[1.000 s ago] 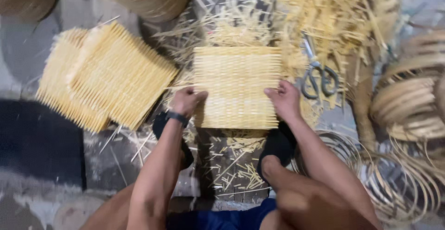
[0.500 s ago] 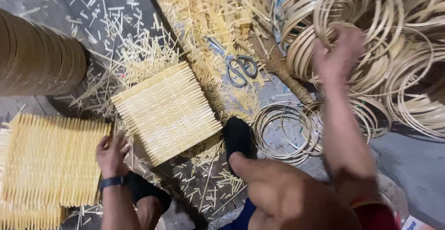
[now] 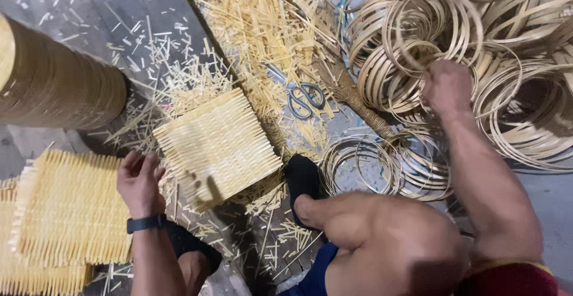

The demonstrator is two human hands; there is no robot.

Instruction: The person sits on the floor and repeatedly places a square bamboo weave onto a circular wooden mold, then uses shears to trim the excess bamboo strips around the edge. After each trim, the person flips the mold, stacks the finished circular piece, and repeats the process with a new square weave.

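A square woven bamboo mat (image 3: 216,145) lies on the floor between my feet. My left hand (image 3: 141,182), with a dark wristband, rests open beside the mat's left edge, fingers apart and holding nothing. My right hand (image 3: 446,87) reaches far right into a heap of thin bamboo hoops (image 3: 418,39), its fingers curled on one hoop; how firm the grip is I cannot see clearly. My bare knee (image 3: 382,242) fills the lower middle.
Scissors (image 3: 301,96) lie on loose bamboo slivers (image 3: 262,27) beyond the mat. A stack of finished mats (image 3: 65,212) sits at the left. A large rolled bamboo drum (image 3: 54,81) lies upper left. Smaller hoops (image 3: 382,165) lie by my dark shoe (image 3: 301,182).
My view swung right. My right hand left the mat and reached into the hoops, then lowered onto one. My left hand stayed near the mat's left edge.
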